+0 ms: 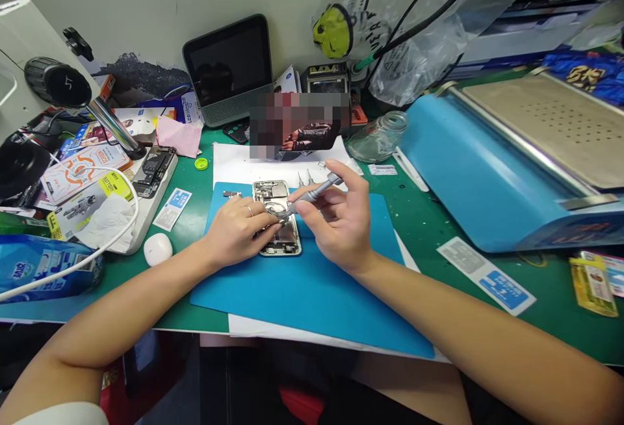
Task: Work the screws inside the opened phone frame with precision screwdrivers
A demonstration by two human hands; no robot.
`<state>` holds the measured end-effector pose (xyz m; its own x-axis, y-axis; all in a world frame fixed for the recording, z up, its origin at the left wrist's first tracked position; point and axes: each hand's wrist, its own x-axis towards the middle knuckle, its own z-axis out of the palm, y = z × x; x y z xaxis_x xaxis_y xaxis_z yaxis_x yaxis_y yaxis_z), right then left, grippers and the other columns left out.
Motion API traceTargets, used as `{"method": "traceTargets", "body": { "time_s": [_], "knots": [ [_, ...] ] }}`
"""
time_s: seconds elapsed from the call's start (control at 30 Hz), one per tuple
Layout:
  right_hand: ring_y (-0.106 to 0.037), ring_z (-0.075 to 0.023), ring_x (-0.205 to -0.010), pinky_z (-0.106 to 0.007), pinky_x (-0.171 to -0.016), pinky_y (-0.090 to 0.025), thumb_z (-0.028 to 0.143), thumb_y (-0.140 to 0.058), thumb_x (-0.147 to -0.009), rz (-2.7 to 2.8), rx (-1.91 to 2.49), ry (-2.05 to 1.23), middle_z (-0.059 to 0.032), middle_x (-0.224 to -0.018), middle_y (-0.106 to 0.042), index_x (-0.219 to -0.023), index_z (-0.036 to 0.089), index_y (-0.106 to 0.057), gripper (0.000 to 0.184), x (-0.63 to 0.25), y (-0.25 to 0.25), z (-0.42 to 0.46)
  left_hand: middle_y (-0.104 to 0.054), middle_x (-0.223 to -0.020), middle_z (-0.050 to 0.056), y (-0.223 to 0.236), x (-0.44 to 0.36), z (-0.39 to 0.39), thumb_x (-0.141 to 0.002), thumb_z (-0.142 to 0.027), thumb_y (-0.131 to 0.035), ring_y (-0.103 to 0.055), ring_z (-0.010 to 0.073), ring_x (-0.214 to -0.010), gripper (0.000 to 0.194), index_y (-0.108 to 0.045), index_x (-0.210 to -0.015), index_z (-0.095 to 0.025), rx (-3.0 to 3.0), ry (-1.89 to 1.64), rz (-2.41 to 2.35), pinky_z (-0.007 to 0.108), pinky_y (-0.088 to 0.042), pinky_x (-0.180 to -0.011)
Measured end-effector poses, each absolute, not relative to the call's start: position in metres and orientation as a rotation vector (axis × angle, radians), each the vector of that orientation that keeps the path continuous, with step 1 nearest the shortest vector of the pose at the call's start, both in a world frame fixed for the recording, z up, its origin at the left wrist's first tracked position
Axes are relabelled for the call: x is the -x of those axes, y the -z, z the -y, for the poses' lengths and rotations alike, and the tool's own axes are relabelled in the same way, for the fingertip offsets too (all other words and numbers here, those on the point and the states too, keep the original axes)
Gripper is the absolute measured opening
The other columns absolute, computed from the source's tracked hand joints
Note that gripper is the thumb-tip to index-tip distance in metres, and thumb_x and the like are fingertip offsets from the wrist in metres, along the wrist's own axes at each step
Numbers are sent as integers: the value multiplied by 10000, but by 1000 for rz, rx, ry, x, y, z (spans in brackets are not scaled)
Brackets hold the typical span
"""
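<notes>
On the blue mat (pixel 312 301) lies an opened phone (pixel 277 246), its inner boards showing. My left hand (pixel 238 230), with a ring on one finger, rests over the phone's left side. Its fingertips are closed on a dark, round, coil-like part (pixel 277 209) above the phone's middle. In my right hand (pixel 344 223) is a slim grey screwdriver (pixel 319 188), held tilted, its lower end at the coil-like part. The screwdriver's tip is hidden near my left fingertips. Two thin pointed metal tips show just behind the phone.
To the right stands a large blue machine (pixel 453 171) with a perforated top. A glass jar (pixel 377 136) leans beside it. Behind the mat is a dark smart display (pixel 229 67). At left are a microscope stand (pixel 117 129), boxes, another opened phone (pixel 153 171) and a white earbud case (pixel 158 249).
</notes>
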<state>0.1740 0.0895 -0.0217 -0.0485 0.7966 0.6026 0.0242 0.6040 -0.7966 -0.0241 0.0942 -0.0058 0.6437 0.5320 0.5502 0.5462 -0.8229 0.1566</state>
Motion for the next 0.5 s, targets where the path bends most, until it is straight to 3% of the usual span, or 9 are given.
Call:
{"method": "traceTargets", "body": {
  "time_s": [0.5],
  "knots": [
    [-714,-193,-785,-372,-705,-643,259,-652,-942,1510,713,-719,-20,-903,-714,-1395,329,-395,525,-174,19,-89,-684,-763,23,5,24,-95,-1005,-283,-567,-560,150,-664,218,-710,-875,-182,2811,930,945,322,-354,-642]
  ]
}}
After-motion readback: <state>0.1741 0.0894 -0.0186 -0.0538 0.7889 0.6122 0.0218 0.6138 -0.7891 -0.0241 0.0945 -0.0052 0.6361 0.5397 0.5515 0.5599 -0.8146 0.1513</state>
